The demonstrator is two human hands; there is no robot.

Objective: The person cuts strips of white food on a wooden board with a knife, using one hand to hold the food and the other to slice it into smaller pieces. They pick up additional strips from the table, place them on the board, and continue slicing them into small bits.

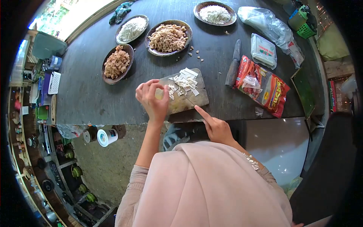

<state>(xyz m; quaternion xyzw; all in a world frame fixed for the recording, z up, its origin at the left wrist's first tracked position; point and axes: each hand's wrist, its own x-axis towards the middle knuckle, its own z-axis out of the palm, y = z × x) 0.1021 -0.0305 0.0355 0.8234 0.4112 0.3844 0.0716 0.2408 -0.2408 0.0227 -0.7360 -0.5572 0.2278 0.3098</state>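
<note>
My right hand (218, 129) is closed round a knife, its index finger stretched along the top of the thin blade (189, 100). The blade rests over a worn cutting board (198, 99), and the handle is hidden in my palm. White flat strips (186, 77) and small chopped white bits (172, 90) lie on the board beside the blade. My left hand (153, 100) is over the board's left edge, with its thumb and index finger curled together in a pinch. Whatever is between those fingertips, if anything, is too small to make out.
Beyond the board stand bowls of brownish chopped pieces (117, 65) (168, 38) and plates of white shreds (132, 29) (214, 14). To the right lie a large knife (233, 62), a red food packet (262, 86) and plastic bags (264, 51). A white bucket (107, 137) stands below the table.
</note>
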